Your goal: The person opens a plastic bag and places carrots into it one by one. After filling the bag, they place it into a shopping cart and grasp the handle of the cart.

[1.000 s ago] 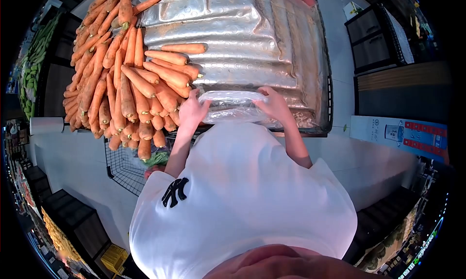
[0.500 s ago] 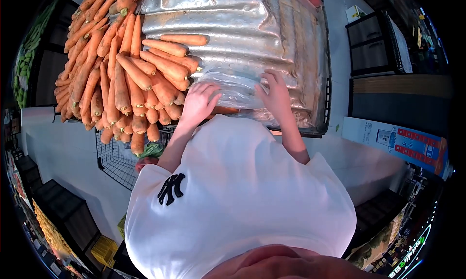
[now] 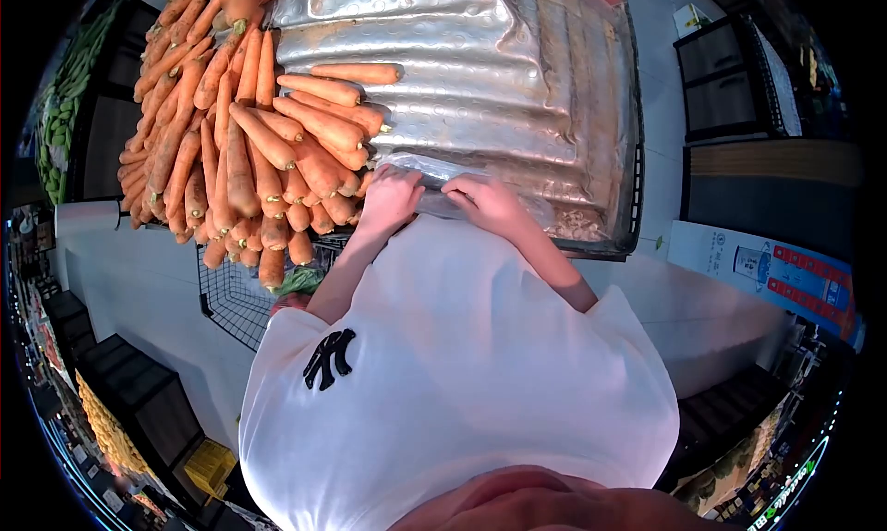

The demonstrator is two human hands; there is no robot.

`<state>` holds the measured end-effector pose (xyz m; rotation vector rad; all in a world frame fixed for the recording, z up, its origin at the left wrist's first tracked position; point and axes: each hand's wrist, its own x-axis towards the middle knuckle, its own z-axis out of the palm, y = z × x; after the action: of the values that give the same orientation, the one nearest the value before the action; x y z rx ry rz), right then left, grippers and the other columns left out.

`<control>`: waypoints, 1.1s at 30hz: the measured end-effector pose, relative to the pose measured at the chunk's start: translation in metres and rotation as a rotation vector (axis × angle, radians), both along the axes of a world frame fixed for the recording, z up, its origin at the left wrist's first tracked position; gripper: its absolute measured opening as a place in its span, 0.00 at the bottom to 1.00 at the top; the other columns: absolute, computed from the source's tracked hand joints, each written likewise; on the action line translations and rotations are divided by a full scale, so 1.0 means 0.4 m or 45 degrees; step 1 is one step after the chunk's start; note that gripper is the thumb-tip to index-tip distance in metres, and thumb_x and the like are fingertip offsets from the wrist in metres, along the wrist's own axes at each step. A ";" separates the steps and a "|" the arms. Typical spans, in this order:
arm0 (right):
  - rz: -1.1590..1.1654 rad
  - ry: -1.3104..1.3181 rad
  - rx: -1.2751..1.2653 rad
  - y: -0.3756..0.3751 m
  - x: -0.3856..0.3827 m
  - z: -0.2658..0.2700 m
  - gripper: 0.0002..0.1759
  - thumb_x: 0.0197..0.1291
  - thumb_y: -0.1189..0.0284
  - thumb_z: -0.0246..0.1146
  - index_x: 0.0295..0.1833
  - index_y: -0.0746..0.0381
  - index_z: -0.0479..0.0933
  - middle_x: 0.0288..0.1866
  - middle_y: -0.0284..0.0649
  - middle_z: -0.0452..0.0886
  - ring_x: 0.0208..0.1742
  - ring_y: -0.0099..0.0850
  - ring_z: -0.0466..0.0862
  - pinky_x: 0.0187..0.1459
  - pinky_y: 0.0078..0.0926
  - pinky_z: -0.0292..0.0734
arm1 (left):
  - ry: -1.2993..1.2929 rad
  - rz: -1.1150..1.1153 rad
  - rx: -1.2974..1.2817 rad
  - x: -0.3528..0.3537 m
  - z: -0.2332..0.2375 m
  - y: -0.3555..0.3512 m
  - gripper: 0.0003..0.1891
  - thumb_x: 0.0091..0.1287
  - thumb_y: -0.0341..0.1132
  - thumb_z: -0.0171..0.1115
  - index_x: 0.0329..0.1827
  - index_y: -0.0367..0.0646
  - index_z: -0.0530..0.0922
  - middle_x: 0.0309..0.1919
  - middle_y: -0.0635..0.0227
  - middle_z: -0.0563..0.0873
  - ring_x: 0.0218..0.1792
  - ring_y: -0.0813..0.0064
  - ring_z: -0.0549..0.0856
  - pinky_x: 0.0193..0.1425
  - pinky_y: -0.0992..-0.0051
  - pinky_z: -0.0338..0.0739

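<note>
Near the front edge of the display a clear plastic bag (image 3: 439, 169) stretches between my two hands. My left hand (image 3: 392, 198) is closed on its left part, close to the carrots. Fingers of my right hand (image 3: 490, 201) are curled over the bag's middle, a short way from the left hand. Some of the bag spreads out beyond the right hand. Orange carrots (image 3: 263, 138) lie in a large heap to the left, several with their tips pointing at my hands. What the bag holds, if anything, I cannot make out.
Silvery bubble padding (image 3: 443, 87) lines the display in front of me. A wire shopping cart (image 3: 231, 295) with green produce in it stands below the carrots. At the right are dark crates (image 3: 725, 87) and a printed box (image 3: 767, 272).
My right hand has moved left, nearer the left hand, and closed on the plastic bag. The left hand has shifted slightly right and curled tighter. The bag sits closer to my body.
</note>
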<state>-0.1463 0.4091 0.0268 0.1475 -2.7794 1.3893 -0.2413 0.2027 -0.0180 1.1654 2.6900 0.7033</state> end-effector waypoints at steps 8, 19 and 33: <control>-0.236 -0.058 0.655 0.079 -0.005 -0.114 0.17 0.62 0.62 0.67 0.48 0.63 0.80 0.48 0.45 0.83 0.55 0.44 0.82 0.52 0.47 0.76 | 0.054 0.048 -0.052 0.004 0.003 -0.010 0.29 0.53 0.33 0.75 0.61 0.48 0.79 0.63 0.63 0.77 0.65 0.60 0.74 0.71 0.58 0.68; -0.368 -0.045 0.669 0.074 -0.005 -0.143 0.14 0.66 0.60 0.64 0.46 0.59 0.82 0.48 0.43 0.82 0.48 0.44 0.83 0.50 0.43 0.74 | 0.124 0.067 -0.017 0.008 0.020 0.000 0.31 0.51 0.39 0.77 0.61 0.48 0.79 0.60 0.65 0.79 0.67 0.60 0.73 0.75 0.56 0.62; -0.214 -0.108 0.569 0.053 0.005 -0.167 0.17 0.51 0.65 0.73 0.44 0.59 0.80 0.48 0.40 0.81 0.55 0.42 0.82 0.53 0.45 0.78 | 0.003 -0.083 -0.040 0.010 -0.056 -0.001 0.12 0.61 0.39 0.71 0.46 0.46 0.86 0.58 0.65 0.82 0.65 0.58 0.75 0.76 0.57 0.63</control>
<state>-0.1442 0.4302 -0.0399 -0.1368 -3.0412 0.7408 -0.2374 0.2025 -0.0404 1.2407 2.6414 0.6479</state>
